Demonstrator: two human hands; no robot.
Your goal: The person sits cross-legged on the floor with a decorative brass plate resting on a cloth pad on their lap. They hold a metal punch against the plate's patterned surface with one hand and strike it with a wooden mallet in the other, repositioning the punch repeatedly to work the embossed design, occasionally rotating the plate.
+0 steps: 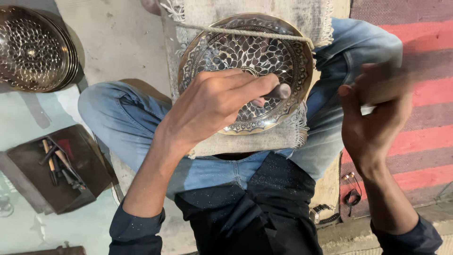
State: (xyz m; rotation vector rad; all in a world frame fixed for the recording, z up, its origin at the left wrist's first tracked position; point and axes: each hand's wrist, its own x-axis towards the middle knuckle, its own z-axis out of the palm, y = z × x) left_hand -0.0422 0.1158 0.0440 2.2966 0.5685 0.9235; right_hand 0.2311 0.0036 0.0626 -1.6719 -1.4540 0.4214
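Observation:
A round brass plate (222,47) with a chased leaf pattern lies on a worn cloth-covered board (264,139) across my lap, and a cord (245,32) runs over its top rim. My left hand (212,101) rests on the plate and grips a short metal punch (281,90) whose tip meets the plate's middle. My right hand (375,111) is raised to the right of the plate, blurred by motion, and closed round a thin handle (369,109); the tool's head cannot be made out.
A stack of similar patterned brass plates (33,47) sits at the upper left. A dark tray (89,165) with several punches lies on the floor at the left. A striped red mat (424,118) covers the right side, with a small wired item (351,193) on it.

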